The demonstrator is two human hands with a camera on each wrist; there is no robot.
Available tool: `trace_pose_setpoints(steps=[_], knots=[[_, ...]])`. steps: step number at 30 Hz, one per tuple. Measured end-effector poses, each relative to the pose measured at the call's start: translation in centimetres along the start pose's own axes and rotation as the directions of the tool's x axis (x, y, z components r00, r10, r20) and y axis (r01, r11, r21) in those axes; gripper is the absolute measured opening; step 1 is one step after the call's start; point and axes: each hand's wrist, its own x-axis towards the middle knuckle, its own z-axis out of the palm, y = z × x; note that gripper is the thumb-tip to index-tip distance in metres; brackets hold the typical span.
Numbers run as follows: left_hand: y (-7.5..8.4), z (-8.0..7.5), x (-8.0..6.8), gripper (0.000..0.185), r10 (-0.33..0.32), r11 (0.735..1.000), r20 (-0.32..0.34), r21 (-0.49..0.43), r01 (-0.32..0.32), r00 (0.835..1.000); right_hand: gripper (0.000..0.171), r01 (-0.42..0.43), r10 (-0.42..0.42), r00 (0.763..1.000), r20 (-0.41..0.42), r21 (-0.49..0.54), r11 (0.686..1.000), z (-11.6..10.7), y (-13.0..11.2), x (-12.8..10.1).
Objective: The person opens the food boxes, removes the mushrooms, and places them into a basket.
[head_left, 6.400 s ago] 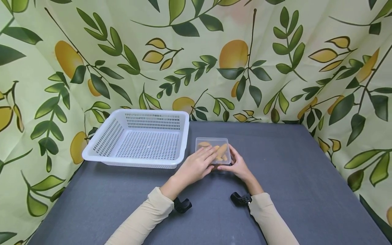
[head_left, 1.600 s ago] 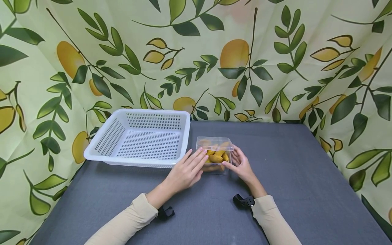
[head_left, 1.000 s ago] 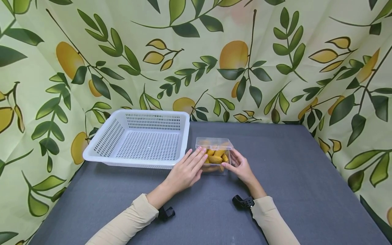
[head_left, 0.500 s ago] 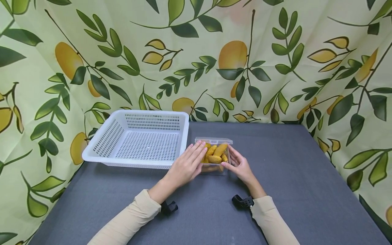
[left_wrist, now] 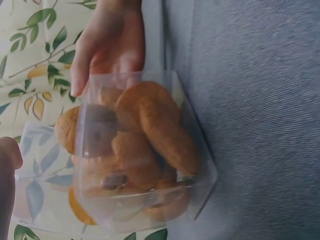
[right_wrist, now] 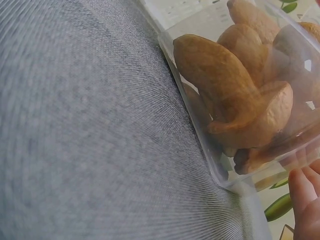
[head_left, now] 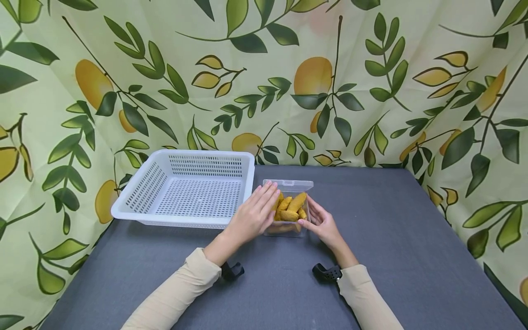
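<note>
A clear plastic box (head_left: 284,229) stands on the table in front of the person, packed with several yellow-brown, lumpy oblong pieces (head_left: 289,214). Its hinged lid (head_left: 294,185) is raised at the back. My right hand (head_left: 324,224) grips the box's right side, thumb at the near corner and fingers behind. My left hand (head_left: 251,215) reaches along the left side with straight fingers, the tips overlapping the lid's left end. In the left wrist view the see-through lid (left_wrist: 42,175) sticks out past the box. The right wrist view shows the pieces (right_wrist: 220,80) pressed against the clear wall.
A white perforated plastic basket (head_left: 183,219) stands left of the box, its right end close to the left hand. Dark grey cloth (head_left: 371,220) covers the table. A leaf-and-fruit patterned curtain (head_left: 264,68) hangs behind and at both sides.
The lid, lying over the box at first, has swung up and back, uncovering the pieces. My left hand shifted left, then rose away along the lid. My right hand stays at the box's side.
</note>
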Motion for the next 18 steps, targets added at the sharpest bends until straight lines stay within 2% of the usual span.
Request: trace_pose_setpoints(steps=[13, 18], knots=[[-1.1, 0.5, 1.8, 0.054, -0.043, 0.999, 0.007, -0.001, 0.043, 0.999, 0.077, 0.016, -0.016, 1.0, -0.006, 0.01, 1.0, 0.1, -0.1, -0.1], [-1.5, 0.7, 2.3, 0.053, -0.067, 0.997, 0.047, -0.02, 0.068, 0.997, 0.078, 0.022, -0.021, 1.0, -0.012, 0.023, 0.999, 0.1, 0.1, -0.1]])
